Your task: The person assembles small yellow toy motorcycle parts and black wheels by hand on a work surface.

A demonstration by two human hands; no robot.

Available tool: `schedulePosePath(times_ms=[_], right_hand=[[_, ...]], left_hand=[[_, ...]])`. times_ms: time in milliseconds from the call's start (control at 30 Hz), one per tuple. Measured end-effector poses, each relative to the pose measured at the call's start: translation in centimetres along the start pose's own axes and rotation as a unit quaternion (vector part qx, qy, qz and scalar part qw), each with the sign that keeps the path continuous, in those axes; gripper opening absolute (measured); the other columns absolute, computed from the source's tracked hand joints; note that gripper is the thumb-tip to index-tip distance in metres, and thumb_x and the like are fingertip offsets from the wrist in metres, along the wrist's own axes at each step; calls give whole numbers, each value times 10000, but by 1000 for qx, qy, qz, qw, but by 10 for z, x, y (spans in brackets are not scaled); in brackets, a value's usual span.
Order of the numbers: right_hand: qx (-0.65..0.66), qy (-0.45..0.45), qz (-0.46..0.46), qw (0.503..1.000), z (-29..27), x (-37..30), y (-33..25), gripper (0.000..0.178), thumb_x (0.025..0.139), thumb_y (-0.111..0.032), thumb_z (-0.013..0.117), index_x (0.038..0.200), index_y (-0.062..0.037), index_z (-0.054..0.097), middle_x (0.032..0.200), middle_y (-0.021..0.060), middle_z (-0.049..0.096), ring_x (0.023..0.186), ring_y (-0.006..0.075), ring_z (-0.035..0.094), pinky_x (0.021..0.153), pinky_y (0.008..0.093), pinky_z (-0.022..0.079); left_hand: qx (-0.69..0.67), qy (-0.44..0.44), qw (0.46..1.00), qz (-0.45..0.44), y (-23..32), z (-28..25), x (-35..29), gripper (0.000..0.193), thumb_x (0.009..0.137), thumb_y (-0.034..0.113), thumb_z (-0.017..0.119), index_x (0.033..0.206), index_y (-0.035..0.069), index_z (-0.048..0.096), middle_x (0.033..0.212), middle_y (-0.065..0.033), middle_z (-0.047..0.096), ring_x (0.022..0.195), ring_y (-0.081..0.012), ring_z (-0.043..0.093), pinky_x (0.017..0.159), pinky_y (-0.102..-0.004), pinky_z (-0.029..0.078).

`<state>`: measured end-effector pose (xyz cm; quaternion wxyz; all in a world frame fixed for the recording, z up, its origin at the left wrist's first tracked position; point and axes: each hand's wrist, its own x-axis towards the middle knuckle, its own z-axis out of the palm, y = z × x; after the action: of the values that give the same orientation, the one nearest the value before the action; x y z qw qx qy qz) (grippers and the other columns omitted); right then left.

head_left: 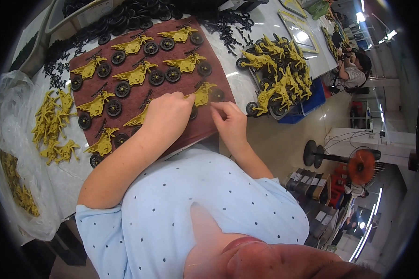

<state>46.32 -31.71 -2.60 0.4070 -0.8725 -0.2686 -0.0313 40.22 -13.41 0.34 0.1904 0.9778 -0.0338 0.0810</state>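
On a dark red cloth (172,143) lie rows of yellow toy motorbike bodies, each with black wheels and a small black handlebar part beside it. My left hand (170,116) rests closed over the front row, its fingertips hidden next to a yellow motorbike body (202,94). Another yellow motorbike body (137,117) shows partly from behind that wrist. Just right of the nearer body, below its black wheel (217,95), my right hand (232,123) is closed with thumb and forefinger together. Whatever either hand pinches is too small or hidden to make out.
Assembled yellow motorbikes (284,74) are heaped at the right above a blue bin (313,96). Loose yellow bodies (51,118) and a plastic bag (21,111) lie left. Black wheels (118,18) and small black parts (226,28) sit behind. Another person (354,69) is at the far right.
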Motion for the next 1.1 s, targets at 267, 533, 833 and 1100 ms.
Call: schedulePosePath(times_ms=[267,533,833,1100], right_hand=[[-58,21,-62,996,12,3,1,126,739,-11,668,864,-12,652,733,101,570,598,205,532,530,301,434],[-123,-12,-71,990,18,4,-7,96,729,6,653,823,1,632,684,114,521,602,242,531,534,337,437],[-183,-56,-89,977,17,8,-14,101,747,3,639,848,6,636,705,147,542,648,285,554,576,369,459],[-112,-30,21,993,11,1,-16,102,806,-52,626,898,-10,617,762,146,576,640,288,579,577,363,473]], left_hand=[[77,-56,995,20,-7,11,14,262,818,136,539,1039,156,679,697,-83,593,682,-241,626,571,-354,503],[44,-106,993,33,-15,12,27,252,910,225,493,829,113,703,663,-107,633,653,-274,646,557,-377,505],[25,-129,990,48,-16,1,31,154,830,162,552,790,109,690,693,-103,644,683,-272,654,576,-372,515],[-5,-76,997,17,-21,-7,26,115,714,78,598,790,40,675,711,-112,648,688,-265,660,586,-359,529]])
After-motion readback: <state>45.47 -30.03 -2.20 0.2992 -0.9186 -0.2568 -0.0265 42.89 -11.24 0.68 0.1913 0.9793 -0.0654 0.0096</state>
